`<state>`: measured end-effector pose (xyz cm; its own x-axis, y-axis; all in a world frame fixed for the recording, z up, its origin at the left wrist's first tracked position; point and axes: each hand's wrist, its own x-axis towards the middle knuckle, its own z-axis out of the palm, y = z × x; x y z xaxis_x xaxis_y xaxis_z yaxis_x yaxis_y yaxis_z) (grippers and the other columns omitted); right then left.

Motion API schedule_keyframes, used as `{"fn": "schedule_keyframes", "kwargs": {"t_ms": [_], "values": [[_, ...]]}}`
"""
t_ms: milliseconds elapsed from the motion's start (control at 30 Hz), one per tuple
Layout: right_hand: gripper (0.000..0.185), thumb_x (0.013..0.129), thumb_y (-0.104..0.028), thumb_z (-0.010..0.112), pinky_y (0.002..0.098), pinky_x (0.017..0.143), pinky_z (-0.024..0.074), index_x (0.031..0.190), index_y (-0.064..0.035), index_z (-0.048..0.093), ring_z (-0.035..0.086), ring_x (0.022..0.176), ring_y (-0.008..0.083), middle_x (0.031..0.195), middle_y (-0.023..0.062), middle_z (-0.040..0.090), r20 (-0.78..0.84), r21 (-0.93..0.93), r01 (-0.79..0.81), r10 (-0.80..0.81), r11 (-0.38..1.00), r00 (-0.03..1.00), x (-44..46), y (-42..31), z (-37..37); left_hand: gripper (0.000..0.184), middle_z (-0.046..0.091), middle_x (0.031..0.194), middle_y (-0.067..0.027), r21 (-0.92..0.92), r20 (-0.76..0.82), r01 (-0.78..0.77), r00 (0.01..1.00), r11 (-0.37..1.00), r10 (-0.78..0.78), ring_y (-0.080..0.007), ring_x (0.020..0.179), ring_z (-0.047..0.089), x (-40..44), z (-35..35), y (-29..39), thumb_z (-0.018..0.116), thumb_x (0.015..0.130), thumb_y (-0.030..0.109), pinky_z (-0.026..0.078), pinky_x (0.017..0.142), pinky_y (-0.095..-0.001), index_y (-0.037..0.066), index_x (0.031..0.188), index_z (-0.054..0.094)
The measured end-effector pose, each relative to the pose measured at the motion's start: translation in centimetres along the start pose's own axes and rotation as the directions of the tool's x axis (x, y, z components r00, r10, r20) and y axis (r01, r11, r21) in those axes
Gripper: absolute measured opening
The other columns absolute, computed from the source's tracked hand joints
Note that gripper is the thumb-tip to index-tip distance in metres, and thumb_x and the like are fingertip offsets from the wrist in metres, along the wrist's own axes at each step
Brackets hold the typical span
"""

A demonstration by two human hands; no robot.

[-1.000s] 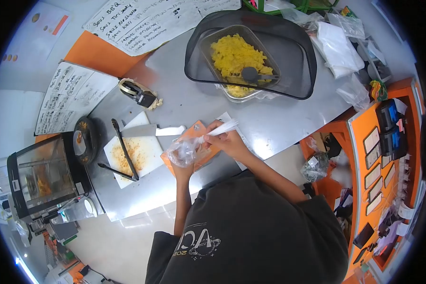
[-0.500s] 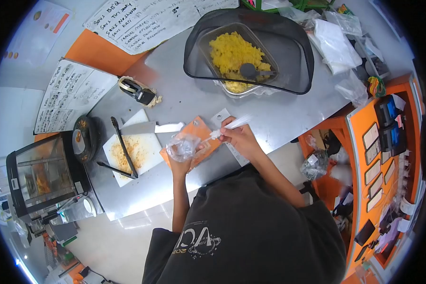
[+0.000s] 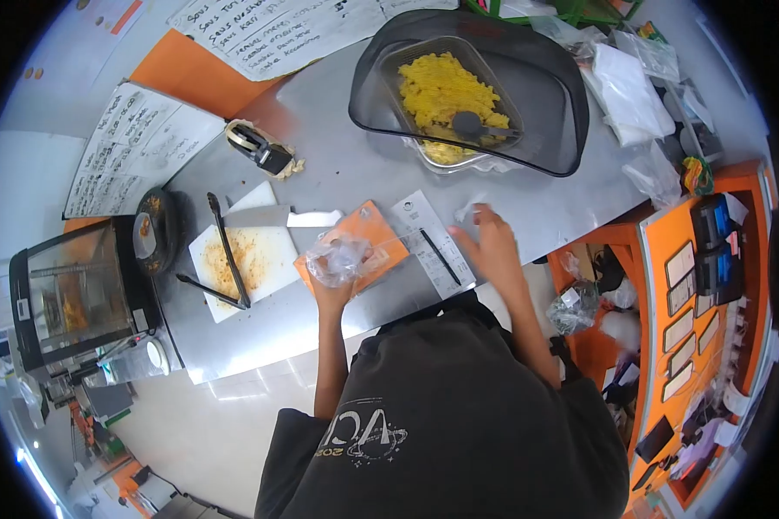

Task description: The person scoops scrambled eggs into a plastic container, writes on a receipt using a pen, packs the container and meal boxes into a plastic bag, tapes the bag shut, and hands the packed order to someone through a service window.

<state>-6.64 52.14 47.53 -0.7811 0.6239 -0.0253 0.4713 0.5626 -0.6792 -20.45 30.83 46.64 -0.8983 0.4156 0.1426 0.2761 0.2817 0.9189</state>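
Observation:
My left hand [image 3: 331,290] is closed around a crumpled clear plastic bag [image 3: 342,258], held over an orange sheet or flat packet [image 3: 379,244]. The bag covers most of those fingers. To the right, my right hand [image 3: 496,248] hovers over the metal counter, thumb apart from the fingers. A small piece of clear plastic [image 3: 467,212] lies by its fingertips; whether they touch is unclear. Between the hands is a printed paper slip [image 3: 415,216] with a black pen [image 3: 440,255] on it.
A white cutting board [image 3: 268,259] carries a knife [image 3: 312,219] and black tongs [image 3: 225,251]. A mesh cover [image 3: 550,112] stands over a tub of yellow rice [image 3: 450,91]. Near the wall sits a tape dispenser [image 3: 260,151]. Plastic bags [image 3: 627,95] are piled at the back right.
My right hand has moved right, away from the left hand, and its fingers have come apart from the clear plastic they held. The paper slip and pen are now uncovered. The view has shifted slightly.

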Motion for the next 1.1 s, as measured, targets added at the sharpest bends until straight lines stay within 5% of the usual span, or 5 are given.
{"fn": "schedule_keyframes", "kwargs": {"t_ms": [300,400,700,900,1100], "values": [[0.022,0.071,-0.005,0.055,0.0367,0.076,0.0403,0.092,-0.0052,0.059,0.056,0.072,0.0214,0.074,0.0066,0.059,-0.001,-0.006,0.569,-0.569,0.822,0.822,-0.9,-6.0,4.8,0.034,0.061,0.085,-0.0088,0.129,-0.061,-0.021,0.998,0.991,0.03,-0.0173,0.074,0.058,-0.8,-0.6,-0.6,0.074,0.066,0.016,0.045,0.064,-0.0302,0.001,0.093,0.059],[0.017,0.074,-0.006,0.058,0.0339,0.065,0.0423,0.091,-0.0049,0.06,0.055,0.064,0.0232,0.073,0.0081,0.06,-0.014,0.19,0.462,-0.469,0.866,0.883,-0.2,-5.5,5.0,0.037,0.06,0.084,-0.0121,0.852,0.099,-0.144,0.988,0.503,0.115,-0.0223,0.075,0.059,-0.6,-1.7,4.8,0.07,0.07,0.016,0.046,0.066,-0.0315,0.0,0.099,0.055],[0.019,0.071,-0.006,0.062,0.0325,0.058,0.0423,0.09,-0.0053,0.063,0.054,0.063,0.0228,0.074,0.0075,0.061,-0.022,0.394,0.594,-0.639,0.701,0.769,1.3,-6.7,7.3,0.025,0.055,0.088,-0.0139,0.247,-0.005,0.222,0.974,0.943,-0.228,-0.032,0.078,0.056,-3.6,-2.4,4.6,0.057,0.066,-0.006,0.046,0.065,-0.0364,0.003,0.089,0.059],[0.024,0.067,-0.005,0.063,0.0315,0.064,0.0428,0.091,-0.0057,0.064,0.053,0.072,0.0201,0.077,0.0047,0.062,0.06,0.573,0.652,-0.819,0.496,0.571,3.3,-8.3,8.1,0.035,0.056,0.089,-0.0065,0.639,0.18,-0.414,0.9,0.648,0.397,-0.0224,0.073,0.053,-2.8,-3.7,4.5,0.057,0.06,-0.006,0.044,0.059,-0.0316,0.012,0.089,0.061],[0.022,0.068,-0.003,0.061,0.0329,0.072,0.0413,0.089,-0.009,0.065,0.053,0.074,0.0199,0.079,0.0031,0.061,0.169,0.599,0.611,-0.828,0.517,0.535,3.5,-8.6,7.6,0.039,0.056,0.092,-0.0058,0.591,0.162,-0.374,0.923,0.715,0.349,-0.0199,0.069,0.054,-3.3,-3.4,4.2,0.056,0.058,-0.006,0.044,0.057,-0.031,0.014,0.092,0.061]]}}
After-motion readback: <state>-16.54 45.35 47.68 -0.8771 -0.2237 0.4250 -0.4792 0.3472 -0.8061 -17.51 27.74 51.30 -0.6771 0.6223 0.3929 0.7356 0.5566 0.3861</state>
